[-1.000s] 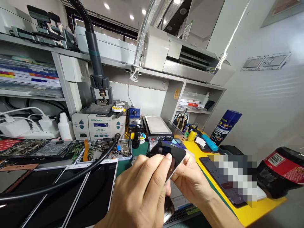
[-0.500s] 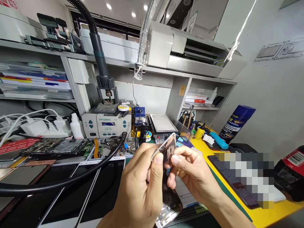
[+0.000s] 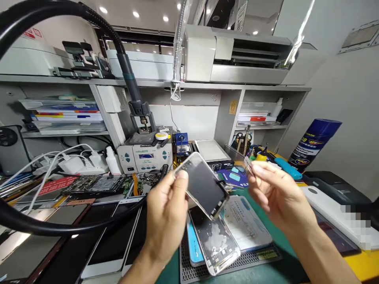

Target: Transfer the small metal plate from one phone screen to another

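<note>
Black panel [image 3: 204,185], pinched in the left hand [image 3: 167,207], is best steadied by its edges — right of it, the right hand [image 3: 278,191] pinches a thin sliver [image 3: 248,161], best kept clear.

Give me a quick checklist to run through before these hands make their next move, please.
1. Screen held: ok, the left hand grips the screen near its edge.
2. Small blade held: ok, the right hand pinches the small blade.
3. Blade apart from screen: ok, a gap shows between them.
4. A hand free: not ok, both are holding something.
5. Screen clear of the opened phone below: cannot tell, they overlap in view.
6. Blade's edge away from fingertips: cannot tell, too small.
</note>
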